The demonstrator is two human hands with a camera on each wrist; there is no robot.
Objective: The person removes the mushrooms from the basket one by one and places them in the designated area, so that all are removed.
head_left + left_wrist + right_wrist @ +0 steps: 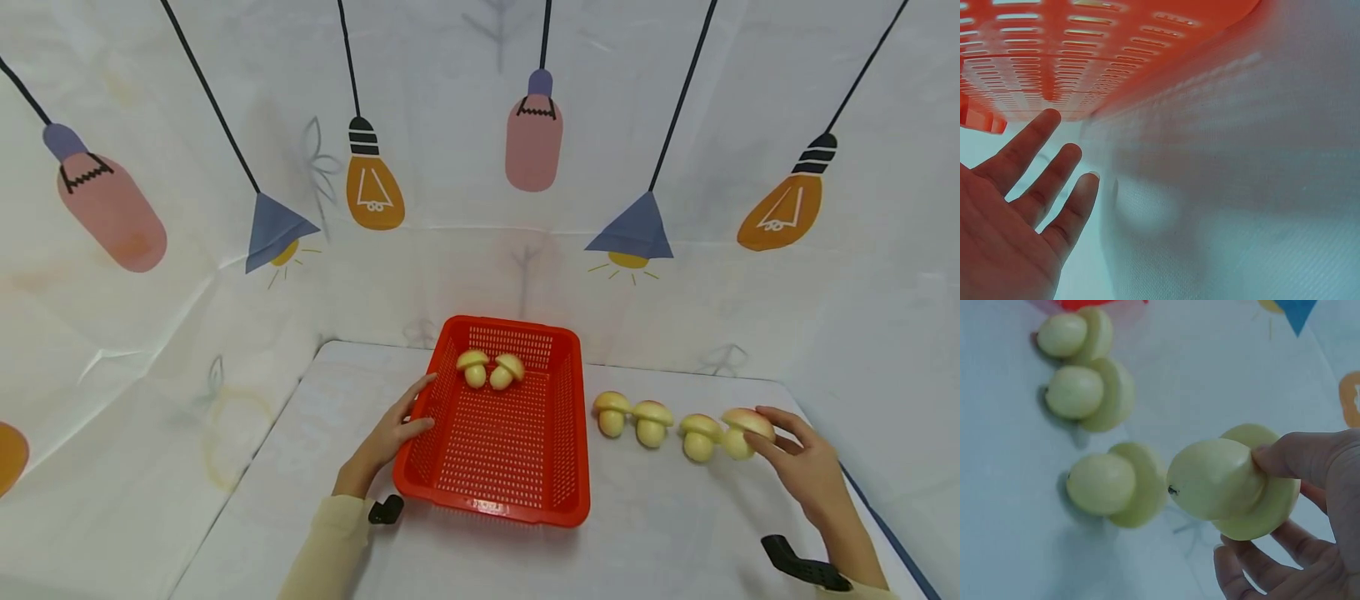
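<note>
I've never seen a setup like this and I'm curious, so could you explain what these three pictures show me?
There's no machine here, just a person's two bare hands. The widest picture comes from a camera on the head, looking forward and down; the other two come from cameras on the left and right wrists.

On a flat white tabletop sits a red, slotted rectangular plastic basket with two pale yellow, round-capped mushroom shapes inside. The left hand touches the basket's left side.

To the basket's right, three similar mushrooms stand in a row. At the row's far end, the right hand holds another one, the gripped mushroom, between thumb and fingers.
</note>
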